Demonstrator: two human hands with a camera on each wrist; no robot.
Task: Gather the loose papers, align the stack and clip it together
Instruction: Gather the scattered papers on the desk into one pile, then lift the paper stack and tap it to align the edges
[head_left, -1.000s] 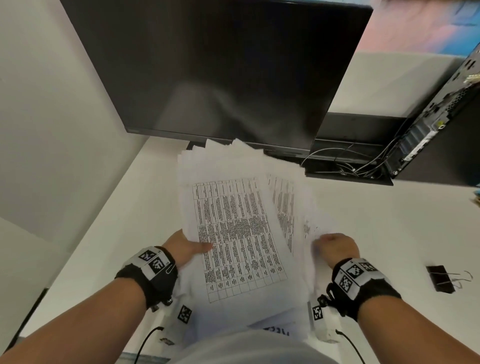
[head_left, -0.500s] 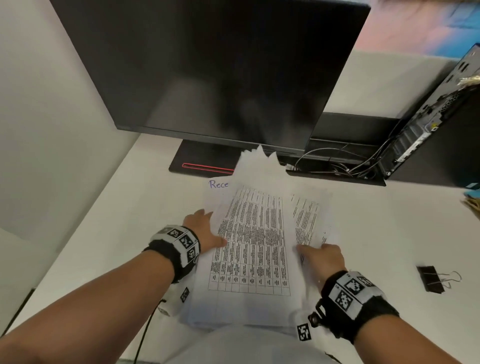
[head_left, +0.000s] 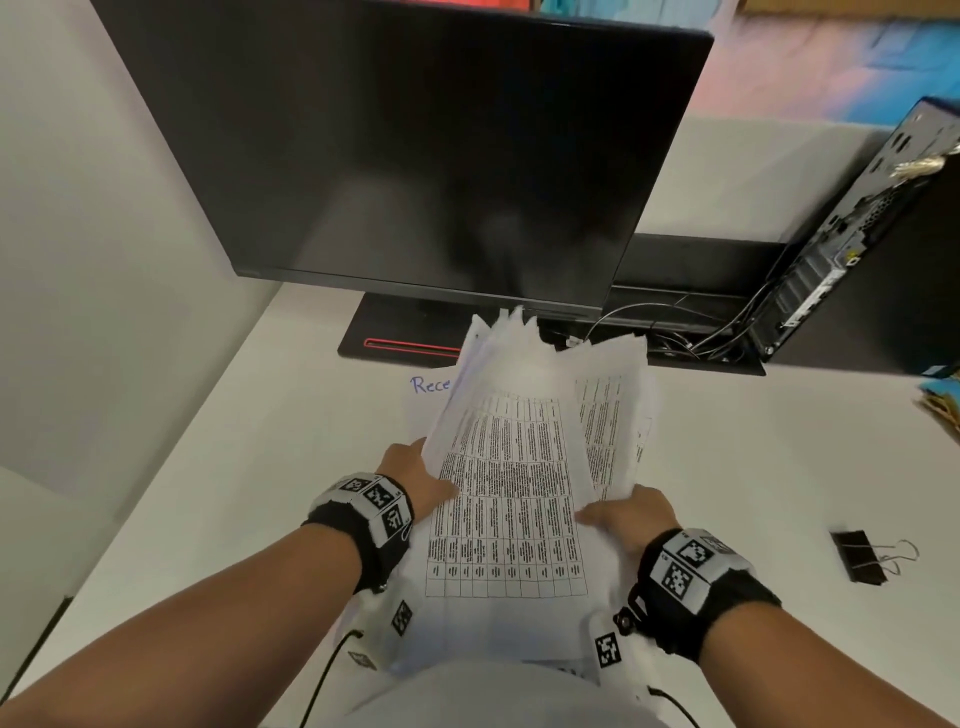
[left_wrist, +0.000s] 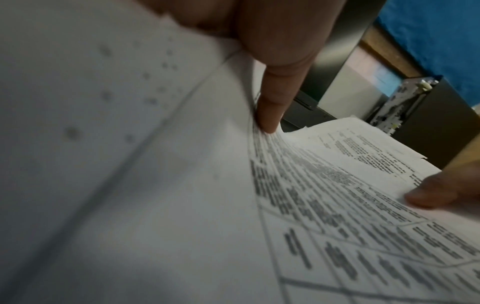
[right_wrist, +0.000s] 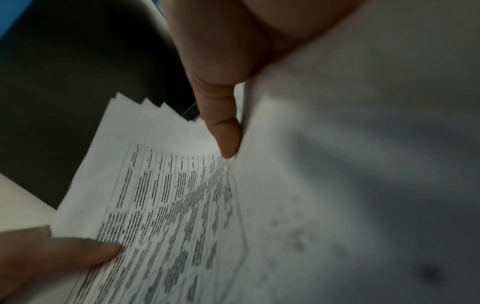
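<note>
A loose, uneven stack of papers (head_left: 509, 493) with a printed table on top is held over the white desk (head_left: 234, 467), its far corners fanned out. My left hand (head_left: 415, 480) grips the stack's left edge, thumb (left_wrist: 271, 115) on top. My right hand (head_left: 631, 512) grips the right edge, thumb (right_wrist: 224, 131) pressed on the sheets. The other fingers are hidden under the paper. One sheet with blue handwriting (head_left: 431, 387) lies flat on the desk, partly under the stack. A black binder clip (head_left: 860, 556) lies on the desk to the right of my right wrist.
A dark monitor (head_left: 415, 145) on a black base (head_left: 400, 338) stands just behind the papers. Cables (head_left: 675, 332) and an open black computer case (head_left: 857, 234) stand at the back right. A grey wall (head_left: 78, 260) runs along the left.
Both hands have shifted forward with the stack and turned it more upright toward the monitor. The handwritten sheet on the desk has come into view at the left.
</note>
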